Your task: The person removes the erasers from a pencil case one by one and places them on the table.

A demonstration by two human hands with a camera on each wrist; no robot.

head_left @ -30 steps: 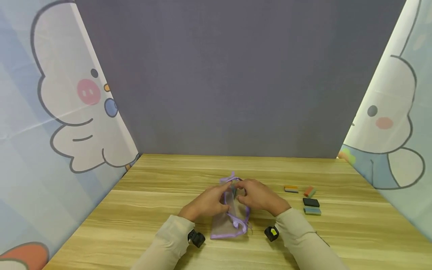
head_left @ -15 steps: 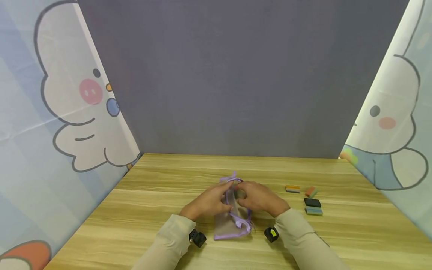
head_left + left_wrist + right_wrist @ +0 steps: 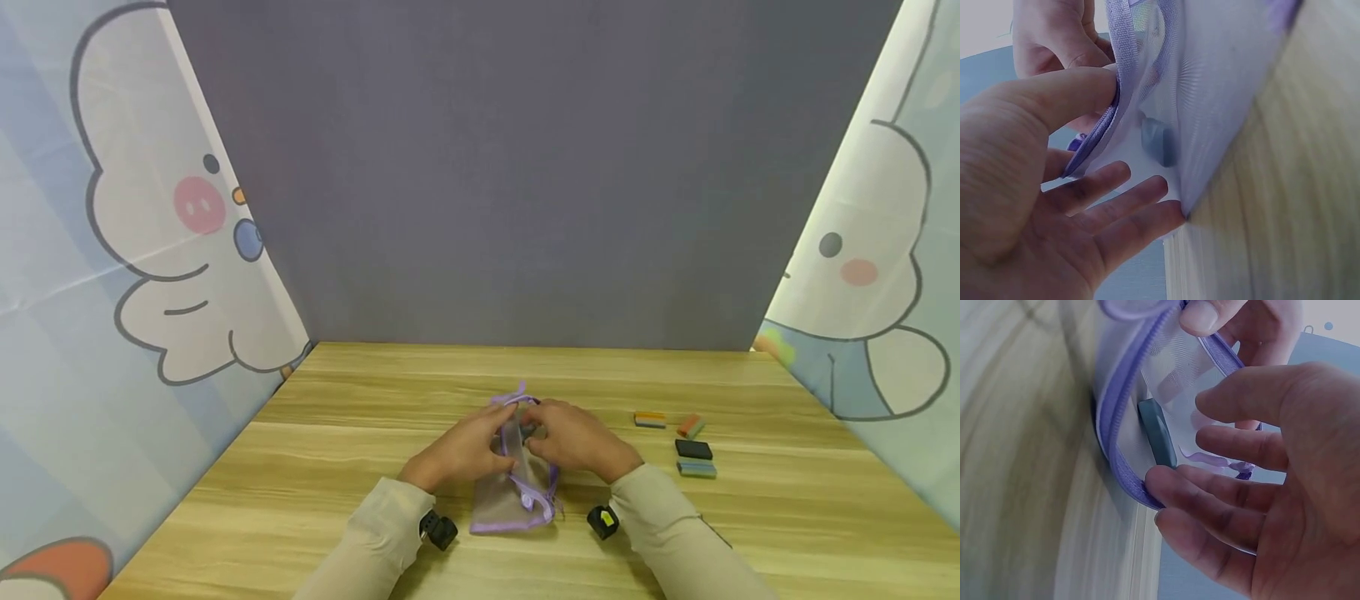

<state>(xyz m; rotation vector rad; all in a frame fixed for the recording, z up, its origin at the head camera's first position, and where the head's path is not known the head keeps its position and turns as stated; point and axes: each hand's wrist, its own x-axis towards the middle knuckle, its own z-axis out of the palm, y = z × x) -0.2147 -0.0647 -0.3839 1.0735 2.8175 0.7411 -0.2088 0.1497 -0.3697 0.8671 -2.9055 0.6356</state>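
A see-through mesh zipper pouch (image 3: 495, 504) with purple edging lies on the table between the hands, its mouth held apart. My left hand (image 3: 465, 450) pinches the zippered edge (image 3: 1124, 56) with thumb and fingers, while its other fingers spread along the mesh. Inside the pouch is a small dark green block (image 3: 1157, 432), tilted and seen through the mesh in the left wrist view. At the mouth, my right hand (image 3: 576, 437) has loosely bent fingers; its fingertips (image 3: 1163, 478) reach the zipper edge close beside the block. Thumb and forefinger stand apart with nothing between them.
Right of the hands lie several small blocks: an orange-and-grey one (image 3: 648, 420), an orange-and-green one (image 3: 690, 427), a black one (image 3: 693, 449) and a blue-grey one (image 3: 697, 469). A dark grey panel (image 3: 480, 183) stands behind the wooden table (image 3: 337, 467).
Both hands stay nearly in place at the pouch. The small thing seen between them in the head view has changed position and look at the pouch mouth.
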